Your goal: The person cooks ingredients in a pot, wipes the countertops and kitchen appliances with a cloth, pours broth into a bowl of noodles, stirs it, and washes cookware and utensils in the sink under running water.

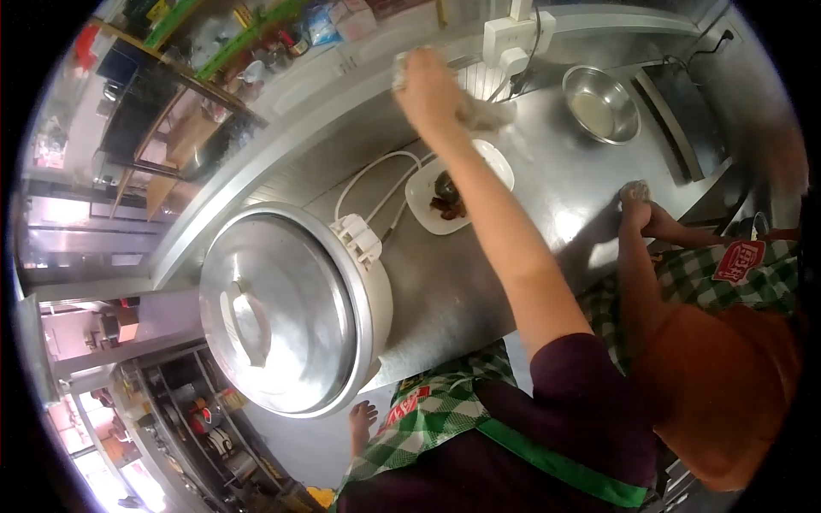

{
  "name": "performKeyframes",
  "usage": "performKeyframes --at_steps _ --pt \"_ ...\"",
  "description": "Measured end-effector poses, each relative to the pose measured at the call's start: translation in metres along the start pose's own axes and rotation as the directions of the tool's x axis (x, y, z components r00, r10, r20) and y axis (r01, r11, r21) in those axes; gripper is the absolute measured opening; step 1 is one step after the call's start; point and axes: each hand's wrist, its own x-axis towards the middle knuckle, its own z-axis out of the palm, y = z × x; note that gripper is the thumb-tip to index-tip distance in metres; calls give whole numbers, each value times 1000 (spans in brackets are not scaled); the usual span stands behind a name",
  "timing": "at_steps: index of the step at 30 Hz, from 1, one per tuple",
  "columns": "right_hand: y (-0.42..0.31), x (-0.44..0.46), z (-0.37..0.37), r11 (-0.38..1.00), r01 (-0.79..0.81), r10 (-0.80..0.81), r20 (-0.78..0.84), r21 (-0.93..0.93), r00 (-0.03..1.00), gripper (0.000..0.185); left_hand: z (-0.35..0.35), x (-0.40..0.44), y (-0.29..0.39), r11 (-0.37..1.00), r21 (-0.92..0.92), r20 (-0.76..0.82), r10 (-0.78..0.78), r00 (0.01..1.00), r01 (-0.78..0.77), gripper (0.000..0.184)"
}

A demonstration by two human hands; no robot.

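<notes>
1. Lg. cooker (382, 312), approx. 8 o'clock, is topped by metal lid (295, 342); white cord (363, 173) is looped beside it on steel counter (445, 295).
2. L hand (363, 416), approx. 7 o'clock, is held open w/ fingers slightly bent, near cooker's lower edge.
3. R hand (425, 90), 12 o'clock, is closed around pale cloth (400, 72); some blur is seen.
4. White dish (422, 197) w/ dark food (446, 205), approx. 1 o'clock, is partly covered by R forearm.
5. Metal bowl (631, 120) w/ pale contents, approx. 2 o'clock, is set near dark appliance (684, 124).
6. Another cloth (634, 190), approx. 3 o'clock, is held by co-worker's hand (635, 210).
</notes>
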Motion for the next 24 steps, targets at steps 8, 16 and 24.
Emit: performKeyframes --at_steps 8,16,24 --pt "-119 -48 31 935 52 -121 178 352 976 24 -22 62 -81 997 24 47 -81 996 80 39" --pt "-114 -18 -15 849 -114 -96 363 516 927 47 -1 28 -41 976 -9 -52 217 975 -218 37" --pt "-63 57 -18 821 -97 275 -240 563 931 49 -3 64 -137 991 -79 -38 109 993 -112 35"
